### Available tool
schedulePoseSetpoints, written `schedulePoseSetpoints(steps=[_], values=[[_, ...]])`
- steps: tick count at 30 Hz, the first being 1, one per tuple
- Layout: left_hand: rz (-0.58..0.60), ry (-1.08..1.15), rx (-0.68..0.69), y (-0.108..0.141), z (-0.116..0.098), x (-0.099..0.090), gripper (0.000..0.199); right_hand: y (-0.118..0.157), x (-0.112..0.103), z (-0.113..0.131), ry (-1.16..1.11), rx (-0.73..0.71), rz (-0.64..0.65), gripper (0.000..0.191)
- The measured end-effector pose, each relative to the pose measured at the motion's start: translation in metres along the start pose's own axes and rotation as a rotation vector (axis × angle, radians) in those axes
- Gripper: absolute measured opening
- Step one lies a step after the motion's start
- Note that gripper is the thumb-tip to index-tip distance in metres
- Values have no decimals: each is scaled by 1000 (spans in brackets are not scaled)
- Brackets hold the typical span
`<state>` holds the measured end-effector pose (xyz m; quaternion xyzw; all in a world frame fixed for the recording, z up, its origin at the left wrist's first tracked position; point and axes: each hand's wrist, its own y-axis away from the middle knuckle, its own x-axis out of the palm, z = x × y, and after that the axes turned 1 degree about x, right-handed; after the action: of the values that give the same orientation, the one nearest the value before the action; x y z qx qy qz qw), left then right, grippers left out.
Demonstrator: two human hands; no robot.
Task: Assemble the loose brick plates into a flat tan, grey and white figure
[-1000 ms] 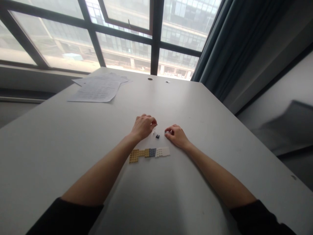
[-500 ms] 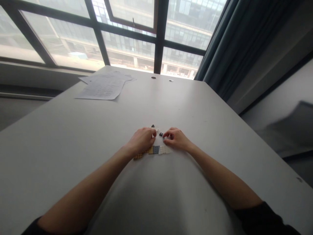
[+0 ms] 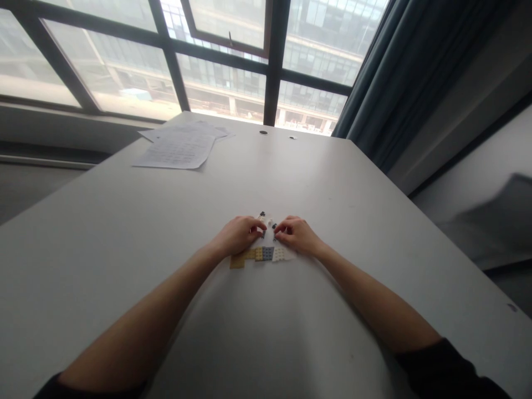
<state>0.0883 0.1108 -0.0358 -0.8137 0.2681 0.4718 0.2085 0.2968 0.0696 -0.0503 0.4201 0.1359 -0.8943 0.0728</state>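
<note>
My left hand point(image 3: 239, 235) is closed in a pinch, with a small grey brick piece point(image 3: 263, 235) at its fingertips. Facing it across a narrow gap, my right hand point(image 3: 297, 235) pinches another small grey piece point(image 3: 274, 238). Just below the hands lies a row of studded toy-brick plates: a tan plate point(image 3: 237, 262) partly under my left hand, a yellowish one point(image 3: 258, 254), a grey plate point(image 3: 268, 254) and a white plate point(image 3: 279, 254). Beyond the fingers are a black piece point(image 3: 262, 213), a second dark piece point(image 3: 274, 225) and small white pieces point(image 3: 270, 221).
All this rests on a large white table point(image 3: 233, 188). Printed paper sheets point(image 3: 177, 151) lie at its far left. Two round cable holes, including a dark one point(image 3: 263, 132), are near the back edge. Windows and a dark curtain point(image 3: 386, 83) stand behind.
Both hands have come slightly closer together, and grey pieces now show at the fingertips. The tan plate at the left is less covered and looks turned, its surface now smooth. The view has shifted slightly.
</note>
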Motion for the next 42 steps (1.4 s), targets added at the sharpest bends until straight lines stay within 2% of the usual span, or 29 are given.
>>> schedulePoseSetpoints(steps=[7, 15, 29, 42], values=[[-1, 16, -4, 1, 0, 2, 27, -2, 4, 7, 22, -10, 12, 13], [-28, -3, -42, 3, -4, 2, 20, 0, 4, 12, 48, 45, -10, 7], [-34, 23, -4, 6, -6, 6, 21, -2, 12, 11, 30, -24, -8, 11], [-10, 40, -5, 7, -10, 6, 20, 1, 11, 8, 3, -46, 11, 12]])
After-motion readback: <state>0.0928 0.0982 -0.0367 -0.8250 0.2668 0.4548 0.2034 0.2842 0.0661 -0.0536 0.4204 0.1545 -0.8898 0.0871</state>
